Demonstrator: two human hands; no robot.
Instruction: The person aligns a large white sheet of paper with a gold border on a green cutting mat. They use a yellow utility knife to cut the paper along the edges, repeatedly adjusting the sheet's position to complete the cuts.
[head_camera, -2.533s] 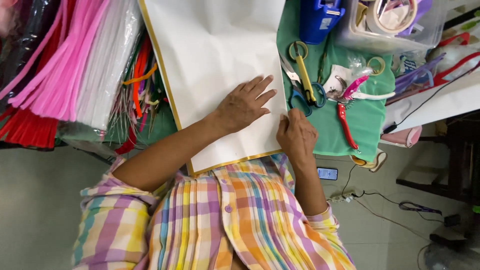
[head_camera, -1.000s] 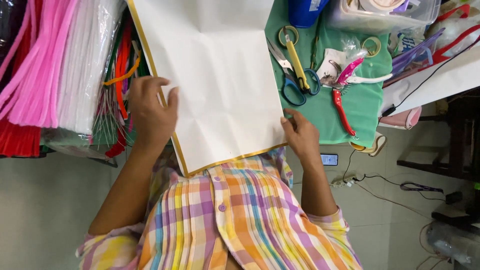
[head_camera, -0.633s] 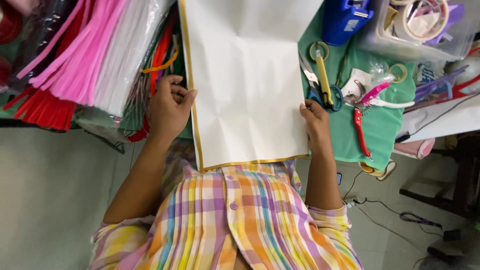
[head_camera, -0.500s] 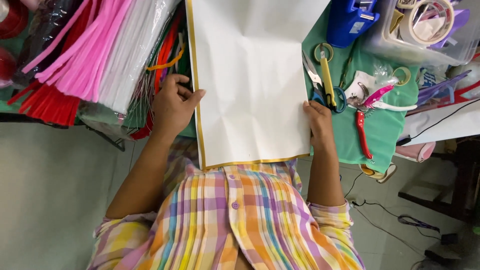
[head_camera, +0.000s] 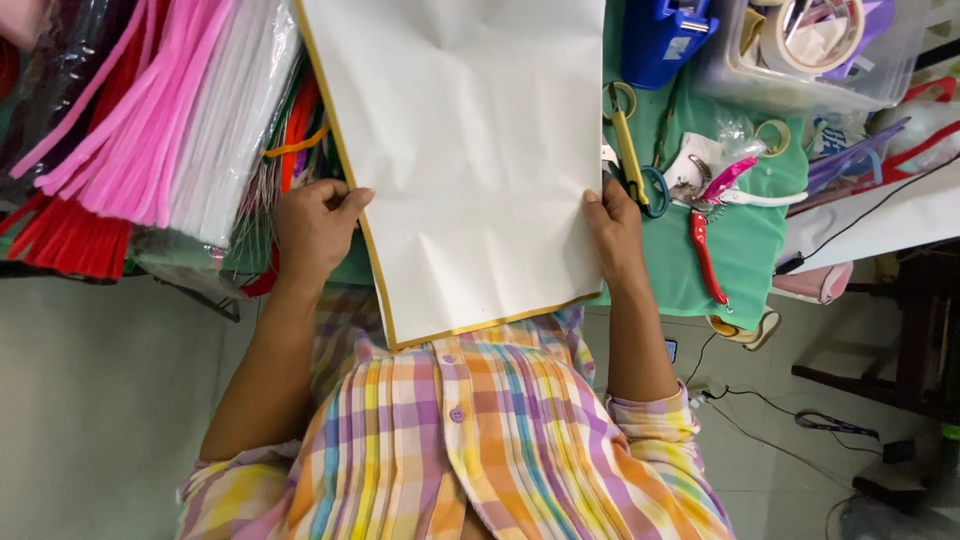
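A large white paper sheet (head_camera: 470, 160) with a thin yellow edge lies over the green table, its near end hanging past the table's front. My left hand (head_camera: 315, 225) grips the sheet's left edge, thumb on top. At the sheet's right edge my right hand (head_camera: 612, 228) pinches the paper in the same way. The sheet shows faint fold creases.
Bundles of pink, white and red fuzzy sticks (head_camera: 150, 120) lie in plastic at the left. Right of the sheet are yellow-handled scissors (head_camera: 630, 145), red-handled pliers (head_camera: 703, 255), a blue box (head_camera: 665, 40) and a clear tub with tape rolls (head_camera: 810, 50). Cables run across the floor.
Both hands left the top of the sheet and took hold of its left and right edges. The sheet has since shifted and now lies slightly skewed.
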